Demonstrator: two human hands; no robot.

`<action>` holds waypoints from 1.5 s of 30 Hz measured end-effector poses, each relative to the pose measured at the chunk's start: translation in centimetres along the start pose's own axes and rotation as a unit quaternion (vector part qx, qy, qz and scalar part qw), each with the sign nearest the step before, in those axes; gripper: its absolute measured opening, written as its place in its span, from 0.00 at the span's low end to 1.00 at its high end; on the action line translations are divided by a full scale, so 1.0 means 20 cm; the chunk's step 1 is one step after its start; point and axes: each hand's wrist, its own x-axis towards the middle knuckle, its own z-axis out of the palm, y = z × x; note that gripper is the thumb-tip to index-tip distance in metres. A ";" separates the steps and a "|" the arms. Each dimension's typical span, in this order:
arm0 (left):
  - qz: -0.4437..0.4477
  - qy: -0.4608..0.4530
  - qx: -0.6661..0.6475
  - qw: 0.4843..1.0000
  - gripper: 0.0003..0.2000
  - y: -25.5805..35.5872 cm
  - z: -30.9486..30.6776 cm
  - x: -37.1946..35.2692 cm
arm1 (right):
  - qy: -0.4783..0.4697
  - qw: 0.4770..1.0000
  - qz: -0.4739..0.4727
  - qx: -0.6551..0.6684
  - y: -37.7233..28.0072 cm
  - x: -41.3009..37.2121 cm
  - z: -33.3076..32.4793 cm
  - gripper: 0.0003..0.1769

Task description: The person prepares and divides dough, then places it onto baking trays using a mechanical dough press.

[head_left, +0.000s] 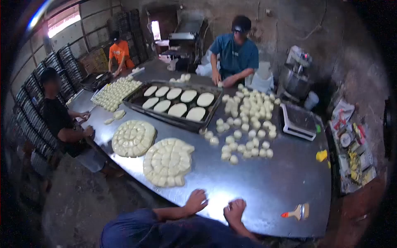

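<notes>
My left hand is at the near edge of the metal table, with its fingers loosely bent and slightly apart and nothing in them. To its right, my right hand is curled in at the same edge, and no object shows in it. Beyond my left hand lies a round slab of dough scored into pieces, with a second scored dough round behind it. A paintbrush-like pastry brush with a red-tipped handle lies to the right of my right hand.
A black baking tray holds flattened dough ovals. Many dough balls are spread beside it, near a scale. Three co-workers stand around the table: one in teal, one in orange, one in black.
</notes>
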 end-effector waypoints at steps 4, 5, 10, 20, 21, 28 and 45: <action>-0.036 -0.087 -0.089 0.992 0.07 -0.11 0.06 0.38 | -0.018 0.999 -0.030 -0.039 0.04 0.34 0.12 0.06; 0.076 -0.044 -0.056 0.995 0.06 -0.15 -0.12 0.37 | 0.028 0.999 0.000 -0.046 0.07 0.37 0.06 0.05; -0.029 -0.015 -0.030 0.999 0.12 0.00 -0.21 -0.01 | 0.004 0.998 0.007 0.063 -0.02 -0.05 -0.06 0.07; -0.007 -0.129 -0.184 0.974 0.07 -0.06 -0.28 0.01 | -0.010 0.999 0.029 0.041 -0.16 0.04 -0.04 0.04; -0.048 -0.147 -0.187 0.970 0.08 -0.05 -0.27 -0.05 | -0.020 0.993 0.071 0.091 -0.25 0.00 -0.05 0.04; -0.047 -0.151 -0.358 0.920 0.15 -0.16 -0.39 -0.02 | 0.090 0.977 0.115 0.156 -0.16 1.25 -0.21 0.21; -0.301 0.129 -0.344 0.880 0.17 -0.56 -1.12 0.35 | 0.108 0.993 -0.033 -0.022 -0.25 1.80 0.43 0.24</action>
